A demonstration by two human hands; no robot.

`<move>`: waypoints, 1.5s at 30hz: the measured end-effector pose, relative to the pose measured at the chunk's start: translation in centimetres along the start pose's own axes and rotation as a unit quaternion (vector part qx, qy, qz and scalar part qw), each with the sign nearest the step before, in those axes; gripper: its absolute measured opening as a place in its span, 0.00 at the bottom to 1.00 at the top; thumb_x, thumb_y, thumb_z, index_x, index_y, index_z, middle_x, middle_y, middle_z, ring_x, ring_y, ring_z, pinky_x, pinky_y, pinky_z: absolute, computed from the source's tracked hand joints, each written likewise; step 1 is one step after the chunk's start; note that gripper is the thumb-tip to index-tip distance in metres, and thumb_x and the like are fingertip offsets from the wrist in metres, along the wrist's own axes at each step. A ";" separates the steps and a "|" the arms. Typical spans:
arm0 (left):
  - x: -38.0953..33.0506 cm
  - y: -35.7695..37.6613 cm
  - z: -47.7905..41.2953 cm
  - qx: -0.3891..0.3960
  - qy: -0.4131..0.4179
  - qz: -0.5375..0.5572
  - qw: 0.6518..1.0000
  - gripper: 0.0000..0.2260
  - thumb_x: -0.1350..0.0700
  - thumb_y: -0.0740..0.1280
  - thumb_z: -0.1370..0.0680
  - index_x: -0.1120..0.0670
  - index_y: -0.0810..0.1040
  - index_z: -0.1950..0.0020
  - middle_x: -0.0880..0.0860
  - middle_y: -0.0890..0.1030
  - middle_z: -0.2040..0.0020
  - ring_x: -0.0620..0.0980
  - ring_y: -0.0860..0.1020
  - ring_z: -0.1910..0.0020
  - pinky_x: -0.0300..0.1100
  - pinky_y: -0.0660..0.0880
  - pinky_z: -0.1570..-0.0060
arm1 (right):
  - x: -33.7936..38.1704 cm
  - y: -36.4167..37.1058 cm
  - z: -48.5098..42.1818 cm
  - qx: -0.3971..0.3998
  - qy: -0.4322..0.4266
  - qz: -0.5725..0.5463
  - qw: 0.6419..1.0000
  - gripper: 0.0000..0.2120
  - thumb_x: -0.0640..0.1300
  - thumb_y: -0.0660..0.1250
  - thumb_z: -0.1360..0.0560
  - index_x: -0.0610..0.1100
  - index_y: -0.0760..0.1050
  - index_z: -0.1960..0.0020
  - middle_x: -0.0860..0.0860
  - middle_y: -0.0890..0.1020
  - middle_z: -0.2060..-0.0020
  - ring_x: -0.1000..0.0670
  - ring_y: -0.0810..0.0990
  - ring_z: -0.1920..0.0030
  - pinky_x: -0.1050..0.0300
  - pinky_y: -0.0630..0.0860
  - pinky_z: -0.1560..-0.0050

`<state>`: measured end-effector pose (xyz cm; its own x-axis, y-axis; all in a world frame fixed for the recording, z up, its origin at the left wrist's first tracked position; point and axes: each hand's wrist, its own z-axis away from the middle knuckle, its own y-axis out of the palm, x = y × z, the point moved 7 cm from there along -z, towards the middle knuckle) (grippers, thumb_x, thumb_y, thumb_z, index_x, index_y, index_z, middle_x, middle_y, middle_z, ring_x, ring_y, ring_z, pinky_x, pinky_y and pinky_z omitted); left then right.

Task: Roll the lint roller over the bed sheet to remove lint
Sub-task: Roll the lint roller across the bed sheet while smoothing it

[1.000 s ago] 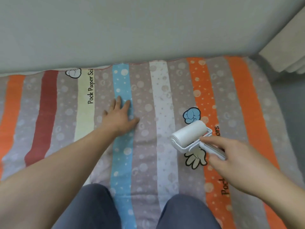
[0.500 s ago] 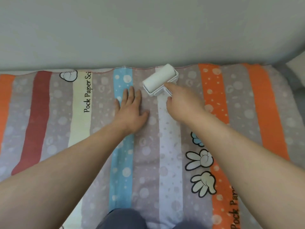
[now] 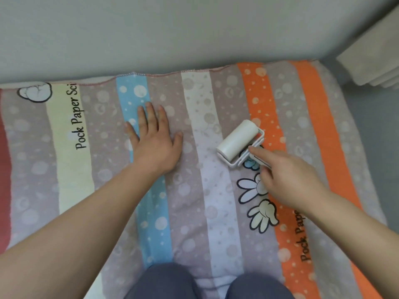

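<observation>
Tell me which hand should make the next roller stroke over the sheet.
Right. The right hand grips the lint roller by its handle, over the bed sheet; the left hand lies flat on the sheet, holding nothing.

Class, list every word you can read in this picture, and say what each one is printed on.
"Pock Paper Sci": black print along the cream stripe of the bed sheet, cut off at the hem.
"Pock Pape": black print along the edge of the orange stripe; the rest is hidden by the right forearm.
Lint roller: no writing visible.
</observation>
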<state>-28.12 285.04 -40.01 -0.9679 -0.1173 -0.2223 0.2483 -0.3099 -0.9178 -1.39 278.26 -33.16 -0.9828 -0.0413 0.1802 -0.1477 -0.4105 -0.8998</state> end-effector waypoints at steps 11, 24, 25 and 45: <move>-2.1 -1.4 1.2 -0.049 -0.026 -0.016 0.998 0.30 0.47 0.51 0.16 0.56 0.46 0.17 0.58 0.43 0.17 0.58 0.40 0.19 0.66 0.38 0.24 | -5.5 -0.5 7.2 0.047 0.028 0.050 0.997 0.26 0.49 0.57 0.25 0.65 0.62 0.28 0.51 0.78 0.40 0.47 0.78 0.44 0.54 0.76 0.53; -14.8 1.2 2.2 0.025 0.106 0.001 0.994 0.36 0.41 0.61 0.19 0.49 0.48 0.17 0.53 0.38 0.17 0.54 0.36 0.19 0.63 0.38 0.23 | -8.7 -7.3 3.3 -0.068 -0.010 -0.101 0.992 0.26 0.44 0.60 0.24 0.59 0.67 0.28 0.50 0.77 0.35 0.44 0.76 0.38 0.50 0.75 0.43; -15.0 1.2 1.5 0.031 0.096 -0.002 0.995 0.39 0.39 0.62 0.20 0.49 0.45 0.17 0.52 0.37 0.17 0.53 0.34 0.19 0.64 0.36 0.24 | -8.5 -7.0 0.8 -0.084 -0.007 -0.111 0.990 0.26 0.43 0.60 0.24 0.57 0.67 0.27 0.48 0.77 0.35 0.42 0.76 0.38 0.49 0.75 0.43; -16.1 3.9 -0.3 0.020 0.010 0.006 1.000 0.36 0.37 0.49 0.18 0.51 0.35 0.18 0.50 0.30 0.19 0.51 0.27 0.22 0.63 0.27 0.28 | -13.3 -2.8 0.0 -0.034 -0.006 -0.044 0.998 0.27 0.45 0.60 0.24 0.58 0.63 0.27 0.44 0.77 0.44 0.39 0.78 0.45 0.47 0.75 0.50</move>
<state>-11.57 286.03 -40.08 -0.9651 -0.1036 -0.2405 0.2617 -0.3466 -0.9008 12.06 279.95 -33.03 -0.9642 -0.0195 0.2644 -0.2410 -0.3509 -0.9049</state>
